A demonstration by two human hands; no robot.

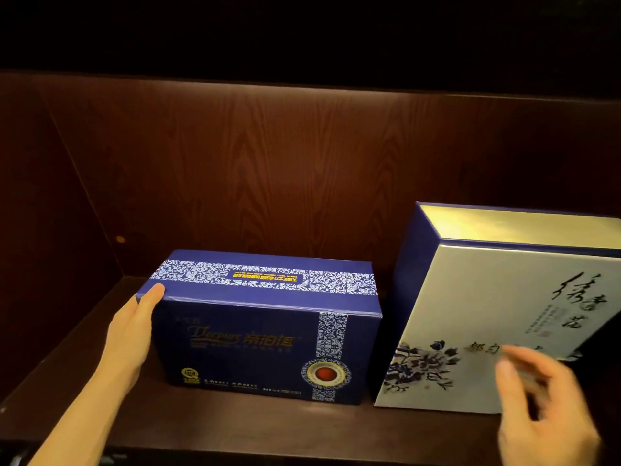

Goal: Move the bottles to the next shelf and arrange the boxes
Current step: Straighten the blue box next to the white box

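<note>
- The setting was a dark wooden shelf [235,422] with a wood-grain back panel [268,163] lit from above by a warm strip of light, so the top of the view was basically black.
- Two boxes in total sat on that shelf, and zero bottles showed up anywhere in the view.
- Box one: a dark blue box [265,334], lying wide side forward, left of centre. It had a blue-and-white floral band across its top, another band running down its front right, gold lettering and a round red-centred emblem low on the front.
- Box two: a taller silver-white box [470,317] with blue sides, on the right, tilted a bit. Its face carried black brush calligraphy and a blue flower print at the lower left. The two boxes were near each other with a narrow dark gap between them.
- Two bare hands were in view.
- The left hand [134,334] lay flat against the left end of the dark blue box, fingers straight and together, fingertips up at the top corner, so the grip was a flat press, not a pinch.
- The right hand [537,408] was blurry in front of the silver-white box's lower right, fingers loosely spread; couldn't tell if it actually touched the box.
</note>
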